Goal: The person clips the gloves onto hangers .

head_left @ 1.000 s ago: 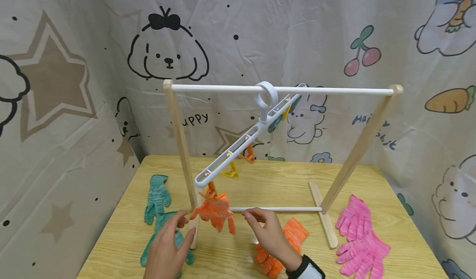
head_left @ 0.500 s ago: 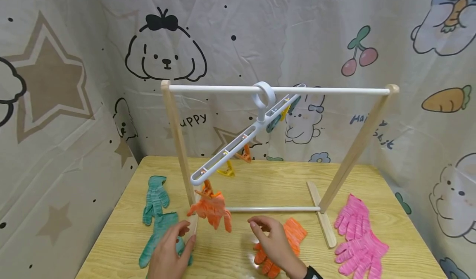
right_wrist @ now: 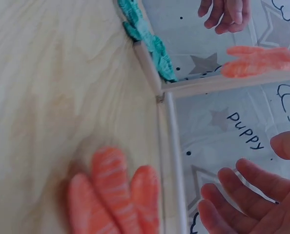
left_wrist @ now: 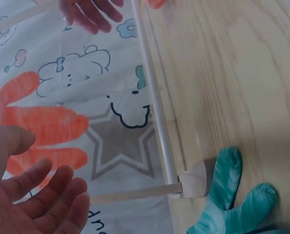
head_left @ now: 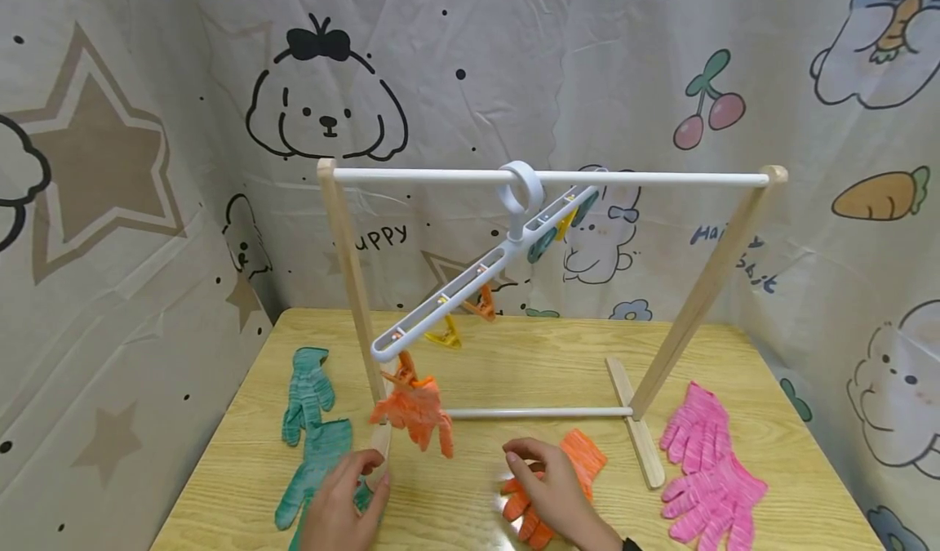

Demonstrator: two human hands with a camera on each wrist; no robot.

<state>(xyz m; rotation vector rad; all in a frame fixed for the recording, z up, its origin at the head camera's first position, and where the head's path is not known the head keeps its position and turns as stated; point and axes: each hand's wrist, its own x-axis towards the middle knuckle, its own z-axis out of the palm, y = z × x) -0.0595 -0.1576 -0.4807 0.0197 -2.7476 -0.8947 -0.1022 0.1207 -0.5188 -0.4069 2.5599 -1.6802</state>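
Note:
An orange glove (head_left: 417, 412) hangs from an orange clip (head_left: 404, 369) at the near end of a white hanger (head_left: 455, 286). My left hand (head_left: 343, 498) is below and left of that glove, fingers loosely bent and holding nothing, over the green gloves (head_left: 316, 449). On the other side, my right hand (head_left: 547, 486) hovers above a second orange glove (head_left: 585, 459) and partly hides it. Its fingers are relaxed too, as the right wrist view shows. The left wrist view has the hanging glove just beyond the left fingertips, with a gap between.
A wooden stand holds the hanger by its ring on a white top bar (head_left: 411, 175). Two pink gloves (head_left: 716, 486) lie at the table's right. Yellow clips (head_left: 445, 335) and green clips (head_left: 542, 245) hang along the hanger. A patterned curtain (head_left: 470, 69) surrounds the table (head_left: 507, 355).
Both hands have drawn down and away from the hanging orange glove, the right hand also shifting right. The hanger's near end has swung slightly left, taking the glove along.

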